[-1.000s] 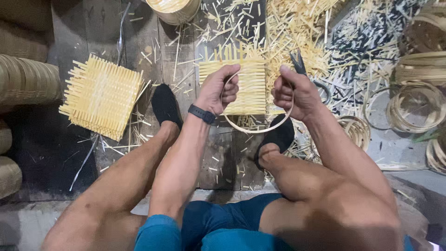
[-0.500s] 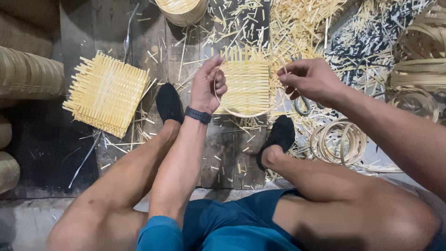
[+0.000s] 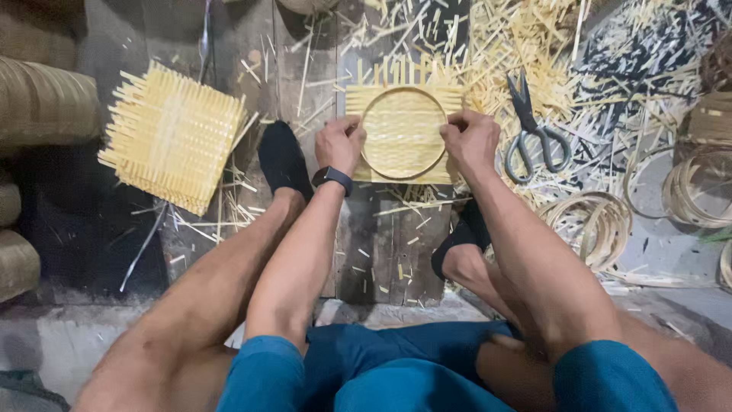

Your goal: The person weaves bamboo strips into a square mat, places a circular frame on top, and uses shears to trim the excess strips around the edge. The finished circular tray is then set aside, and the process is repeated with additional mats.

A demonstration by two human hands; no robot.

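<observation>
Both hands, left hand (image 3: 340, 143) and right hand (image 3: 470, 140), grip a round hoop (image 3: 403, 133) pressed flat on a woven mat (image 3: 402, 130) beside scissors (image 3: 533, 131).

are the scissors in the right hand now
No, the scissors lie on the floor beside the right hand, which presses the hoop.
</observation>
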